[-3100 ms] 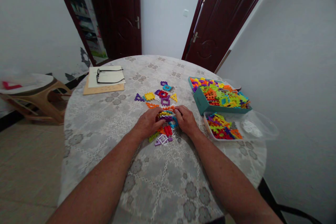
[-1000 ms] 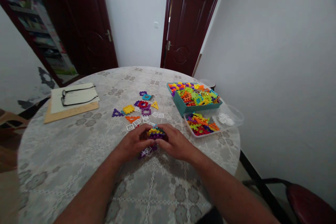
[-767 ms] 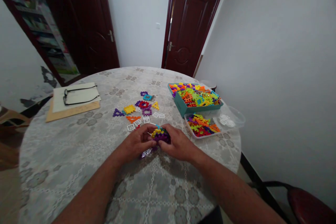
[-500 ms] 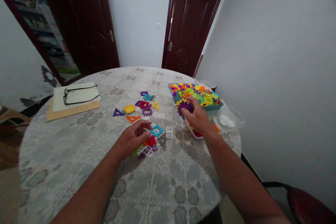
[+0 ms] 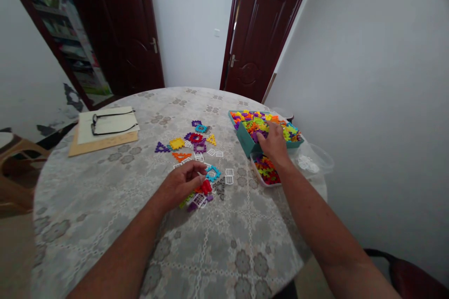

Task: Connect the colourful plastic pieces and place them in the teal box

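Observation:
My left hand (image 5: 183, 181) rests loosely curled over the table, thumb and fingertips apart. Beside its fingertips is a blue open-centred toothed plastic building piece (image 5: 213, 174); no firm grip on it shows. Just below lie a red piece (image 5: 206, 187), a grey triangular piece (image 5: 220, 188) and a white lattice piece (image 5: 199, 200). Reaching over the teal box (image 5: 249, 144) of mixed building pieces, my right hand (image 5: 275, 144) has a purple toothed building piece (image 5: 258, 136) at its closed fingertips. That piece is partly hidden among the others.
A white tub (image 5: 264, 182) of pieces stands in front of the box, with a clear lid (image 5: 321, 159) to its right. More pieces, including a yellow square (image 5: 177, 143), lie mid-table. Glasses (image 5: 114, 124) rest on papers (image 5: 105, 142) at left.
My right hand has moved away from above the white tub, farther over the teal box, with the purple piece. The tub's contents are now uncovered. My left hand stays nearly still; the view has shifted slightly.

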### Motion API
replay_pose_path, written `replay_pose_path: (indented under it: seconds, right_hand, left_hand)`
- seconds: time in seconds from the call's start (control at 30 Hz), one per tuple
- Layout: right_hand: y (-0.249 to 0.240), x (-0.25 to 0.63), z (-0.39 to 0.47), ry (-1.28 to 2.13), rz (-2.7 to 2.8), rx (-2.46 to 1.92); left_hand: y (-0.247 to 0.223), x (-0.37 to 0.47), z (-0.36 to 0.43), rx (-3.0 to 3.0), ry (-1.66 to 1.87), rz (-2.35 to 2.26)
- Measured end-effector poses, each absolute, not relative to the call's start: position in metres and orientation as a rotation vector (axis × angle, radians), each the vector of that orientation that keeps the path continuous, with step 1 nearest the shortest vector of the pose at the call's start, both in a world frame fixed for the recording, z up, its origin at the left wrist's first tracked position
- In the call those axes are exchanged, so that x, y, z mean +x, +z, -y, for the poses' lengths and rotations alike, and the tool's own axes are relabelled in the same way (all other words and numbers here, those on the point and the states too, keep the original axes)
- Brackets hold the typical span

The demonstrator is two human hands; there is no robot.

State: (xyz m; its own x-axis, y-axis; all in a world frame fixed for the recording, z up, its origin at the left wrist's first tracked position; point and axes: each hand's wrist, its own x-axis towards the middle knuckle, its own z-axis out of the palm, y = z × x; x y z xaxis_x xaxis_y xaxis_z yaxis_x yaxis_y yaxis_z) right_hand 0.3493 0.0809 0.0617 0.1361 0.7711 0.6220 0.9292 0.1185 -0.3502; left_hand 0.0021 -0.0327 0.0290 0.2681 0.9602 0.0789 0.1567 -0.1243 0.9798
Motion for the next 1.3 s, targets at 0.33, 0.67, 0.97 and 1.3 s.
replay_pose_path:
  seconds: [0.33, 0.67, 0.97, 1.3]
  right_hand:
    - [0.056, 0.344, -0.075, -0.435, 1.713, -1.632]
    - [0.05, 0.354, -0.061, -0.399, 1.73, -1.605]
    - [0.05, 0.344, -0.051, -0.445, 1.732, -1.635]
    - [0.05, 0.26, 0.015, 0.085, 2.243, -1.124]
  left_hand:
    - [0.029, -0.001, 0.032, 1.592, 1.0, -1.135]
    - [0.028, -0.002, 0.031, 1.594, 1.053, -1.206]
    - [0.031, -0.014, 0.024, 1.504, 1.399, -1.474]
    - [0.032, -0.017, 0.021, 1.447, 1.482, -1.771]
